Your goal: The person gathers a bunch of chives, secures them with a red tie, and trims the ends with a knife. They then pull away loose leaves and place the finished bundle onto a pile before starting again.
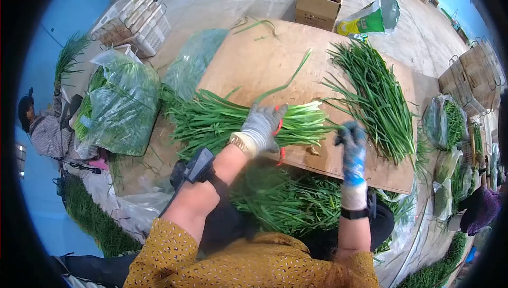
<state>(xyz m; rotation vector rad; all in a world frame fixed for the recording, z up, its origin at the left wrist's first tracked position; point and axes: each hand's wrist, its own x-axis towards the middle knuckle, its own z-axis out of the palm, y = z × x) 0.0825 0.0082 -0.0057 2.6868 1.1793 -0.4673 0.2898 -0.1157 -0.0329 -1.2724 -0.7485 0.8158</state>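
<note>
A thick bundle of garlic chives lies across the wooden board, pale cut stems to the right and green leaves to the left. My left hand, in a grey-white glove, is closed over the bundle's middle. Right beside its fingers, a red tie crosses the stems, one end hanging over the board's near edge. My right hand, in a blue-stained glove, is just right of the stem ends with fingers curled; a green strand reaches its fingertips, and I cannot tell what it pinches. One loose leaf lies beyond the bundle.
Loose chives are heaped on the board's right side, more below its near edge. Beyond stand a cardboard box and a green-yellow sack. Bagged chives and a person are at left, crates at right.
</note>
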